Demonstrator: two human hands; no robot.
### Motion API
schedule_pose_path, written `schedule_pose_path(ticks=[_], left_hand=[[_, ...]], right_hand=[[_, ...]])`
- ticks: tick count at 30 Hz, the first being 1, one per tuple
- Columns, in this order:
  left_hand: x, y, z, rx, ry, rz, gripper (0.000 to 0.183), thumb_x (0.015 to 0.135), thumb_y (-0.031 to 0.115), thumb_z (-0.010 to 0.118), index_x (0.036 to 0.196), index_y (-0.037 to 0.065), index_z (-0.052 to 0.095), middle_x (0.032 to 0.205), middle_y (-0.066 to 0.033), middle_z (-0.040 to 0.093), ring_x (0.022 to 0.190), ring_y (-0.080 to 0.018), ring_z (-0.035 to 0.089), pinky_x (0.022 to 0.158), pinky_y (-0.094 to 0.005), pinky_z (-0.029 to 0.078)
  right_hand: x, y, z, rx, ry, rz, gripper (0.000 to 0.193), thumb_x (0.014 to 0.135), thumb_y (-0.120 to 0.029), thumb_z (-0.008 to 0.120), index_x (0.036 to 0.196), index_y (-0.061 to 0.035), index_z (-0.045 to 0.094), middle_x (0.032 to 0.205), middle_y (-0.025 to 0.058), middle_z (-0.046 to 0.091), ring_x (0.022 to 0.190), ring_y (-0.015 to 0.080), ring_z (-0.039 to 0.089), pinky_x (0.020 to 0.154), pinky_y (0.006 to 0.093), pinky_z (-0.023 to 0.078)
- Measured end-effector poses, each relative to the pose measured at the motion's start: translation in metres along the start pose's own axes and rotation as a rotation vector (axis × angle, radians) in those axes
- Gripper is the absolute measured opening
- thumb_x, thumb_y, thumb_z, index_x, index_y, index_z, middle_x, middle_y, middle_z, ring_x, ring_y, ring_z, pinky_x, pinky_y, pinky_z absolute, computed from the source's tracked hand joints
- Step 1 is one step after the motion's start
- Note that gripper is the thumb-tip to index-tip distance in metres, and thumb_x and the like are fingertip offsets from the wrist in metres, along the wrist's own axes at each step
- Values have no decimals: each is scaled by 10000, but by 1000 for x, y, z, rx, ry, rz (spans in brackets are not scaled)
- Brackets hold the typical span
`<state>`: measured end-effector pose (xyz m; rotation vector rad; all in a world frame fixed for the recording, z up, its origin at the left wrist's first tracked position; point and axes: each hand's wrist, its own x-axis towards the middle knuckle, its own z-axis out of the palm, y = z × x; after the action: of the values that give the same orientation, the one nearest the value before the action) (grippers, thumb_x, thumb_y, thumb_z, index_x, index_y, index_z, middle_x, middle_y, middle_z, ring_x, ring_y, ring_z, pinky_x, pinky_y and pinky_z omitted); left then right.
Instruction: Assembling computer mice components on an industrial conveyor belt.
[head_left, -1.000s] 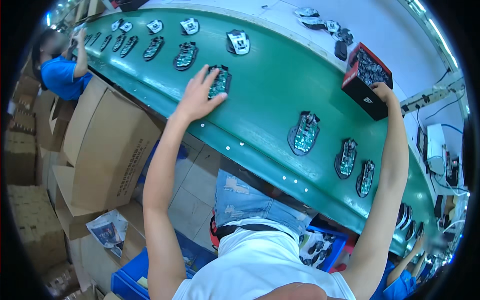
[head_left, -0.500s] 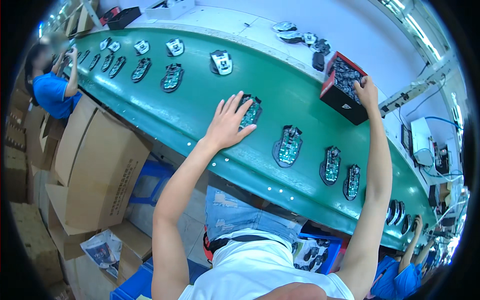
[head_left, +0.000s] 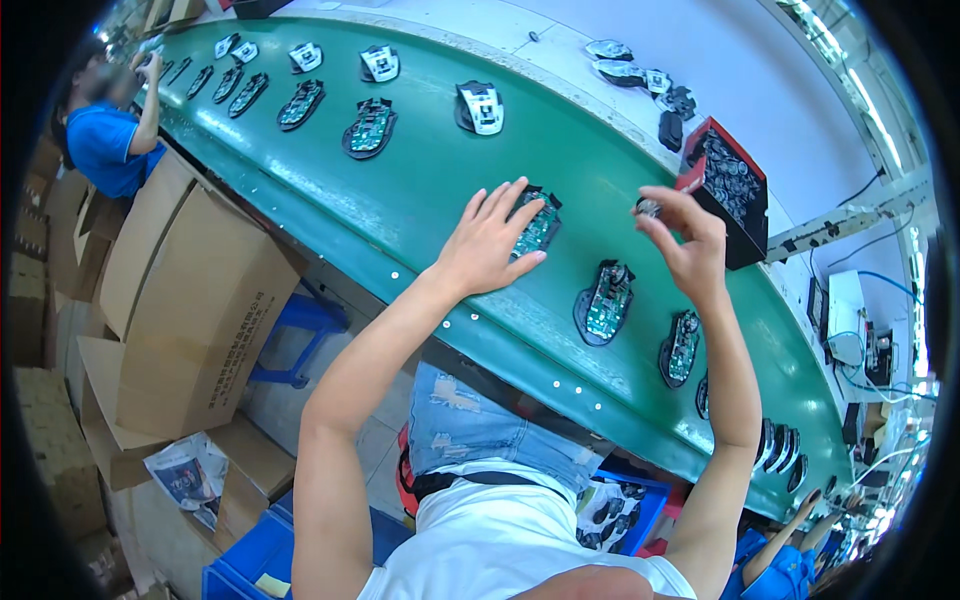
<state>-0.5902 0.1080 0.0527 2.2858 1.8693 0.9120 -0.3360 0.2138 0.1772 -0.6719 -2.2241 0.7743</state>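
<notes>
My left hand [head_left: 490,240] lies with fingers stretched out over the left part of a computer mouse base with a green circuit board [head_left: 540,225], touching it and hiding part of it. Between the thumb and fingers of my right hand [head_left: 688,235] is a small round grey-black wheel-like part [head_left: 648,207], held above the green work surface. Beside that hand a red and black box [head_left: 742,225] holds many similar small dark parts. Another mouse base with a circuit board [head_left: 605,305] rests nearer me, to the right of my left hand.
More mouse bases [head_left: 370,128] and white-and-black mouse shells [head_left: 482,108] line the green bench [head_left: 420,190]. Dark and silver parts [head_left: 620,72] lie on the white ledge behind. A large carton [head_left: 200,310] and a blue stool [head_left: 305,325] stand left; co-workers in blue [head_left: 105,145] sit at both ends.
My right hand has come out of the box and moved left with a small round part in its fingers. My left hand stays on the same mouse base. The whole view has shifted slightly.
</notes>
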Motion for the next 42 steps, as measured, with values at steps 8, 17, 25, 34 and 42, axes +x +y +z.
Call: schedule_pose_path(ticks=[8, 17, 25, 34, 42], left_hand=[[-2, -1, 0, -6, -11, -12, 747, 894, 465, 698, 1499, 118, 431, 1591, -200, 332, 1456, -381, 355, 1188, -548, 273], [1, -1, -2, -108, 21, -2, 922, 814, 558, 749, 1489, 38, 397, 1555, -222, 375, 1436, -406, 369, 1182, -567, 272], [-1, 2, -3, -100, 38, -10, 947, 773, 547, 793, 1485, 57, 408, 1536, -189, 414, 1432, -387, 380, 1175, -553, 293], [-3, 2, 1, -30, 11, 8, 939, 777, 596, 760, 1474, 47, 455, 1528, -168, 431, 1429, -388, 377, 1173, -576, 279], [-2, 9, 4, 83, 12, 12, 908, 807, 619, 713, 1479, 67, 454, 1499, -158, 461, 1422, -385, 383, 1153, -630, 265]], right_hand=[[4, -22, 34, 504, -257, 333, 288, 976, -100, 670, 1246, 2, 676, 1066, 93, 726, 870, 148, 712, 765, 277, 583], [19, -3, 58, 321, -204, 406, 196, 957, -105, 686, 1098, 24, 728, 1125, 103, 725, 931, 142, 708, 845, 295, 578], [24, 10, 95, -98, -68, 132, 284, 800, -36, 782, 1067, 9, 694, 1063, 152, 710, 871, 248, 733, 811, 350, 595], [35, 12, 97, -336, -159, 209, 268, 747, -85, 823, 970, 16, 714, 903, 170, 741, 836, 299, 733, 768, 400, 579], [49, 12, 87, -481, -288, 305, 280, 736, -128, 839, 964, 13, 758, 831, 162, 753, 786, 265, 751, 722, 368, 581]])
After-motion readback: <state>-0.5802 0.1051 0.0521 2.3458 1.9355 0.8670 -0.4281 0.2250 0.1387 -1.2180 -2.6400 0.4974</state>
